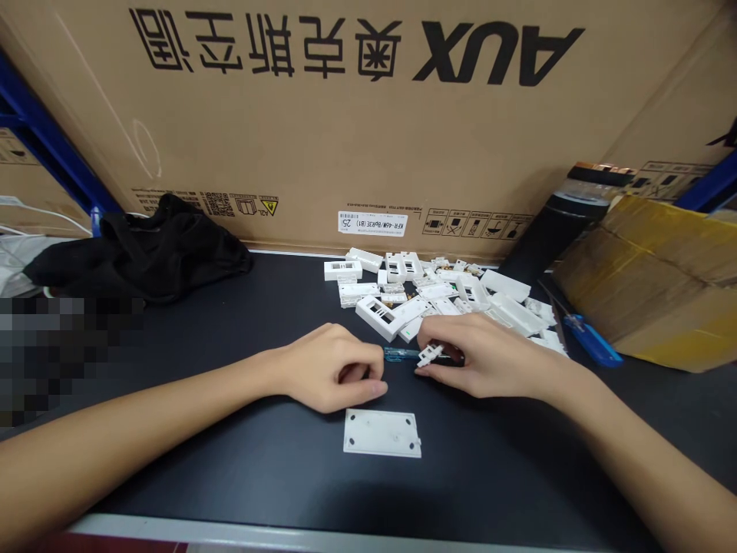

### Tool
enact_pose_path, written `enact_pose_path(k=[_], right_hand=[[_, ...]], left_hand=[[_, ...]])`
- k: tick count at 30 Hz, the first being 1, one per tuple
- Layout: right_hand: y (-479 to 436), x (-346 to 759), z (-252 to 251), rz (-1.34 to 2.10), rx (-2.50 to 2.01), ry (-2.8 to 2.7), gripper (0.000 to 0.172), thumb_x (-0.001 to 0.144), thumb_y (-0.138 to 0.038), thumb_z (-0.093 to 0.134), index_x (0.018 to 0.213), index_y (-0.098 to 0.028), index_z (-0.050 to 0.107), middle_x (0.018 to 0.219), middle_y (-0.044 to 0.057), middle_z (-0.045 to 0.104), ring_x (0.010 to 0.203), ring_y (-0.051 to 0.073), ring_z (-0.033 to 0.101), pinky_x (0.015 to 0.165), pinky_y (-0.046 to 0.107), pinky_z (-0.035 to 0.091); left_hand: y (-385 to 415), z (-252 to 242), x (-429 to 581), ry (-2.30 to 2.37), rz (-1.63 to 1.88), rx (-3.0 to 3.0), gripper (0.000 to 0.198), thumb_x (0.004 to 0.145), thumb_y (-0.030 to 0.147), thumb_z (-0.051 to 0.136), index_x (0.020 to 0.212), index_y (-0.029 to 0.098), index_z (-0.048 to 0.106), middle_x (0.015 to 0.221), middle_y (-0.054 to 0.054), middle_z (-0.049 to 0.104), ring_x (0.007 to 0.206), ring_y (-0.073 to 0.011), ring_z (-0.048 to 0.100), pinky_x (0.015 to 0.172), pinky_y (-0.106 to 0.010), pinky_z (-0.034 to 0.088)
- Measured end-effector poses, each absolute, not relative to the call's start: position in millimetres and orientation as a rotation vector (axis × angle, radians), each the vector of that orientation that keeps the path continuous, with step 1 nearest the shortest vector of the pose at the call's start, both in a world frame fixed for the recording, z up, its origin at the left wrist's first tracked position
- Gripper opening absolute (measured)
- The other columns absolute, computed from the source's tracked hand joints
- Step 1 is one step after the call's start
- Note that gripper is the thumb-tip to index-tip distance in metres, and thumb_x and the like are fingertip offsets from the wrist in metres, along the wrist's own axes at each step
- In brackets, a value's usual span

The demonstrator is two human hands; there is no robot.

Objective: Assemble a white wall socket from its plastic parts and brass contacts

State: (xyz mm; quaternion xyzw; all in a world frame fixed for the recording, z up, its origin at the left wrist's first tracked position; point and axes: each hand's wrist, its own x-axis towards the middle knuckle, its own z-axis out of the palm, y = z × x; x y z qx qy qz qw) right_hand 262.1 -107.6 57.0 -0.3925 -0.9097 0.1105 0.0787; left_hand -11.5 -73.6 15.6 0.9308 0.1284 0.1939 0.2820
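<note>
White plastic is the material of the small part (429, 355) which the right hand (489, 357) pinches between its thumb and fingers, a little above the black table (242, 476). This hand is just in front of a pile of white plastic pieces (437, 291). Left hand (328, 369) has its fingers curled inward, with the thumb stretched below them; whether it holds something inside, I cannot tell. Near its thumb, on the side toward the person, a white rectangular plate (382, 433) lies flat, with a dark hole near each corner. Between the two hands lies a bluish pen (401, 354), partly hidden by the right hand. To the right of the pile rests a screwdriver (596, 342) with blue handle, beside a yellowish taped box (633, 284). Black cloth (173, 253) lies at the far left.
</note>
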Motion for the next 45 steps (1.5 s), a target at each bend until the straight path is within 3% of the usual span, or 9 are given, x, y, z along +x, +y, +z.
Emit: enact_pose_path(k=[11,14,17,22,28,32,38,45], right_hand=[[-105,260,50,0.396,-0.925,-2.726,0.036,0.094,-0.047,0.070,0.076,-0.020,0.054,0.068,-0.004,0.055,0.057,0.010,0.045,0.056,0.024,0.029],[-107,255,44,0.275,-0.814,-2.669,0.030,0.096,-0.038,0.068,0.078,-0.020,0.053,0.069,-0.004,0.054,0.058,0.009,0.044,0.056,0.024,0.029],[-110,242,38,0.077,-0.725,-2.616,0.023,0.098,-0.027,0.060,0.077,-0.020,0.053,0.068,-0.004,0.054,0.058,0.010,0.043,0.056,0.025,0.029],[-115,228,32,-0.175,-0.630,-2.575,0.027,0.099,-0.021,0.051,0.072,-0.021,0.053,0.065,-0.002,0.052,0.056,0.011,0.041,0.054,0.028,0.026],[-115,236,39,0.056,-0.620,-2.620,0.017,0.098,-0.034,0.062,0.089,-0.019,0.061,0.073,-0.002,0.055,0.062,0.011,0.045,0.057,0.026,0.031],[-116,243,46,0.200,-0.700,-2.613,0.027,0.092,-0.039,0.071,0.105,-0.018,0.061,0.081,-0.002,0.060,0.068,0.011,0.052,0.062,0.026,0.035],[-111,252,49,0.194,-0.813,-2.660,0.010,0.098,-0.028,0.057,0.104,-0.020,0.062,0.085,0.000,0.063,0.070,0.012,0.053,0.064,0.027,0.036],[-104,262,47,0.137,-1.013,-2.735,0.010,0.100,-0.026,0.056,0.103,-0.021,0.063,0.097,0.003,0.068,0.073,0.014,0.059,0.066,0.027,0.037]], left_hand=[[-69,16,-7,0.483,0.508,2.390,0.017,0.096,0.030,0.063,0.085,0.017,0.063,0.063,0.005,0.059,0.052,-0.0071,0.051,0.053,-0.018,0.038],[-69,16,-7,0.510,0.613,2.342,0.023,0.092,0.038,0.071,0.100,0.018,0.063,0.077,0.003,0.068,0.057,-0.0077,0.057,0.058,-0.020,0.043],[-70,15,-6,0.530,0.659,2.271,0.039,0.087,0.044,0.078,0.110,0.019,0.061,0.073,0.004,0.066,0.062,-0.0102,0.062,0.062,-0.022,0.047],[-75,14,-2,0.395,0.677,2.165,0.030,0.085,0.034,0.082,0.099,0.017,0.061,0.066,0.006,0.065,0.056,-0.0078,0.061,0.058,-0.019,0.047],[-75,11,-2,0.377,0.724,2.188,0.026,0.084,0.029,0.083,0.091,0.015,0.063,0.067,0.005,0.062,0.056,-0.0067,0.061,0.057,-0.017,0.047],[-73,11,-2,0.459,0.759,2.242,0.026,0.083,0.031,0.083,0.091,0.015,0.065,0.066,0.005,0.060,0.052,-0.0053,0.054,0.055,-0.017,0.044],[-71,8,-3,0.488,0.688,2.370,0.020,0.088,0.032,0.079,0.093,0.017,0.067,0.080,0.003,0.066,0.061,-0.0061,0.057,0.059,-0.018,0.044],[-69,7,-5,0.480,0.601,2.461,0.024,0.089,0.038,0.079,0.096,0.017,0.070,0.083,0.002,0.069,0.065,-0.0077,0.057,0.060,-0.019,0.042]])
